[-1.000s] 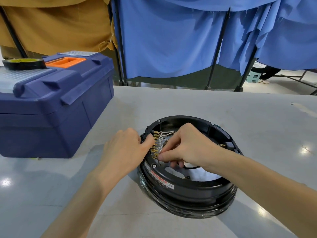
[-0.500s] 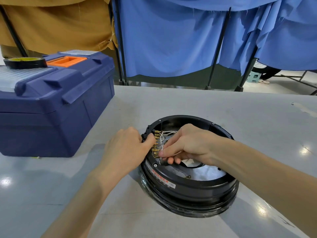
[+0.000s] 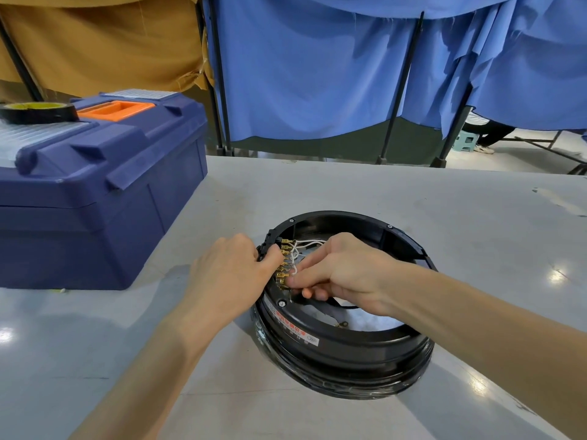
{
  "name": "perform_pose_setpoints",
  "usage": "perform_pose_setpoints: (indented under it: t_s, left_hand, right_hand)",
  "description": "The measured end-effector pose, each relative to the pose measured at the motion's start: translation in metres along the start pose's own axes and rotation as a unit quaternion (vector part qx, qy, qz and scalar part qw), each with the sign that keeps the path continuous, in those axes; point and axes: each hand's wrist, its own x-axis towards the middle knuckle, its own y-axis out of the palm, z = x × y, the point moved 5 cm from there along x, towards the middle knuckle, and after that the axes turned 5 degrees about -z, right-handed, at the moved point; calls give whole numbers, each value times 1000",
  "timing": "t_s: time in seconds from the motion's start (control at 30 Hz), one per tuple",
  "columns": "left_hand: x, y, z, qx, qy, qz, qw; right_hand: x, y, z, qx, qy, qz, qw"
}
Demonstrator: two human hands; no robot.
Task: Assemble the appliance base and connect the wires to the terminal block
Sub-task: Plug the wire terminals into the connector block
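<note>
A round black appliance base lies on the grey table. On its left inner rim sits a black terminal block with a row of brass spade terminals. White wires run from the upper terminals into the base. My left hand grips the block from outside, thumb on its top edge. My right hand reaches into the base and pinches a wire connector at the lowest terminals. A black wire with a ring lug lies loose inside.
A large blue toolbox with an orange handle stands at the left, close to the base. A roll of black tape lies on its lid. Blue curtains on black stands hang behind the table's far edge.
My right hand has slid slightly down the terminal row, its fingertips now at the lowest terminals. My left hand stays on the block. The base has not moved.
</note>
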Motion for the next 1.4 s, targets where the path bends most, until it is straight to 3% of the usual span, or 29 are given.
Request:
perform_pose_setpoints:
  t_s: [0.3,0.63,1.03,1.4]
  left_hand:
    - [0,1,1,-1,-10,5,1000]
    - [2,0,3,-20,-6,18,1000]
    - [1,2,2,-15,-15,8,1000]
    - [2,-1,3,-23,-3,7,1000]
  right_hand:
    - [-4,5,-2,6,0,-11,1000]
    - [-9,-4,0,-68,-4,-6,998]
    - [-6,3,1,-109,-18,-78,991]
    - [-13,1,5,-117,-15,-61,991]
